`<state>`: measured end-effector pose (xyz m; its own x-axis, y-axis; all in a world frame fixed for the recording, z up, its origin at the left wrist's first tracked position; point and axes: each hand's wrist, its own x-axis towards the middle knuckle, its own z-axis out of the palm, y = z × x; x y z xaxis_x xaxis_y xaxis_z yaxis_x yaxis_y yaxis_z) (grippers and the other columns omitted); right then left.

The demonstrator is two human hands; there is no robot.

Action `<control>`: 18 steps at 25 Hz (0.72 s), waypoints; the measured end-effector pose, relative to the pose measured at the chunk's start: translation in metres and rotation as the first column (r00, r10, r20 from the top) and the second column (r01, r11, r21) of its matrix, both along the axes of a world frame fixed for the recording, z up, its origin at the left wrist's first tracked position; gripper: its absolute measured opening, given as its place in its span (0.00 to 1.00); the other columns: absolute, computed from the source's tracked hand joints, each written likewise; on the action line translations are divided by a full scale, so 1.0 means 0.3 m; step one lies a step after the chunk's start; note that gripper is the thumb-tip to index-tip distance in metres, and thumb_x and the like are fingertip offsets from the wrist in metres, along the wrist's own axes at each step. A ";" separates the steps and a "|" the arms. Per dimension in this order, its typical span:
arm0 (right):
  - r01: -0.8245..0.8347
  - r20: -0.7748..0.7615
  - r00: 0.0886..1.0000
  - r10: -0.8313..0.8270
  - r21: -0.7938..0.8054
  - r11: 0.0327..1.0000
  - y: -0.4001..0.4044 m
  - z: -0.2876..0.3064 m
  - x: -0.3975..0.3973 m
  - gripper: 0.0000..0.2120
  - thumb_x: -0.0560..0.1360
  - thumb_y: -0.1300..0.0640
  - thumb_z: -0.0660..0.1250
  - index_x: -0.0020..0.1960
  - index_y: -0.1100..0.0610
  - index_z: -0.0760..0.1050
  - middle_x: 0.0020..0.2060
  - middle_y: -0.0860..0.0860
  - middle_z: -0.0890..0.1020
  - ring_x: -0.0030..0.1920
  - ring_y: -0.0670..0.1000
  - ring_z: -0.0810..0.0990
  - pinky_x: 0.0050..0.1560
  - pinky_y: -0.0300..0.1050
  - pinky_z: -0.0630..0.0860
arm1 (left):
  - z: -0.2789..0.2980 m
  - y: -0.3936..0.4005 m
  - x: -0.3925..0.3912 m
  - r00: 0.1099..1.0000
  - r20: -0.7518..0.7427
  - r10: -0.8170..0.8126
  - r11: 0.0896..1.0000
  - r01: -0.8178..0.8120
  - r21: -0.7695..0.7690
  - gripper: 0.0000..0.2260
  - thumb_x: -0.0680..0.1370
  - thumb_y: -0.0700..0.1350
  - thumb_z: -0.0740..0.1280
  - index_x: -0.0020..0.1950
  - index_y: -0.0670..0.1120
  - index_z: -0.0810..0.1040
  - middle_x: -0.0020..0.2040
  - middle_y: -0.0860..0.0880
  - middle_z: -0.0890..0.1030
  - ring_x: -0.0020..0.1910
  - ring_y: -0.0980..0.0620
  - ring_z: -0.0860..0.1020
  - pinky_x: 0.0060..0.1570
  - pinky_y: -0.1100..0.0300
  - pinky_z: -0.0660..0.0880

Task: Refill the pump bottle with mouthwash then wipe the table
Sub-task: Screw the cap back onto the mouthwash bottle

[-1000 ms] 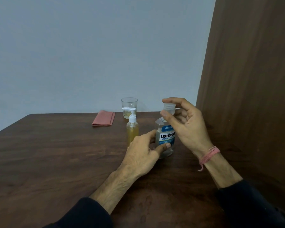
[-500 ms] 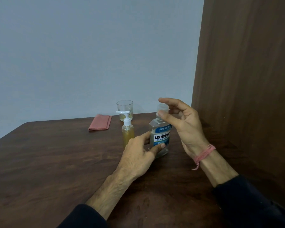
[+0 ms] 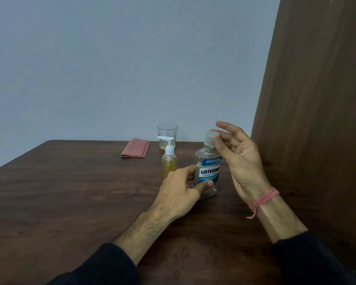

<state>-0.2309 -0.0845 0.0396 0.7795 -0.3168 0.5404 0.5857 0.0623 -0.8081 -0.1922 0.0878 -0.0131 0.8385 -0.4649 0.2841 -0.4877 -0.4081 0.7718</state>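
In the head view, our left hand (image 3: pixel 180 187) grips the mouthwash bottle (image 3: pixel 208 171) low on its body, thumb across the label and fingers curled round the far side, holding it upright on the table (image 3: pixel 70 202). Our right hand (image 3: pixel 237 159) sits at the cap (image 3: pixel 210 137), thumb tip against its side and forefinger arched over the top; the other fingers are loosely spread, and we cannot tell whether the cap is truly pinched.

The pump bottle (image 3: pixel 169 159) stands just left of the mouthwash, pump head on, amber liquid inside. Behind it are a glass (image 3: pixel 167 135) and a folded pink cloth (image 3: pixel 135 149).

We judge the step to be working the cap (loosening or tightening, we can't say). Next we would need a firm twist while the left hand braces, and the pump unscrewed before pouring.
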 end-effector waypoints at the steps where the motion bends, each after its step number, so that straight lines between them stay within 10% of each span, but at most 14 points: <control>1: 0.002 0.001 1.000 -0.002 -0.008 1.000 -0.003 0.001 -0.002 0.17 0.79 0.61 0.74 0.67 0.54 0.82 0.62 0.53 0.87 0.65 0.51 0.84 0.61 0.40 0.81 | 0.000 0.002 -0.004 1.000 0.001 0.000 1.000 0.000 0.000 0.24 0.83 0.59 0.76 0.78 0.57 0.80 0.73 0.58 0.85 0.74 0.60 0.80 0.78 0.49 0.76; 18: 0.124 -0.042 0.991 -0.127 -0.080 0.989 0.012 -0.005 -0.011 0.31 0.68 0.55 0.84 0.68 0.52 0.78 0.57 0.52 0.89 0.56 0.49 0.89 0.51 0.42 0.85 | 0.006 0.002 0.014 1.000 -0.023 -0.015 0.993 0.018 0.117 0.29 0.83 0.59 0.76 0.83 0.56 0.74 0.78 0.56 0.81 0.78 0.55 0.78 0.80 0.40 0.74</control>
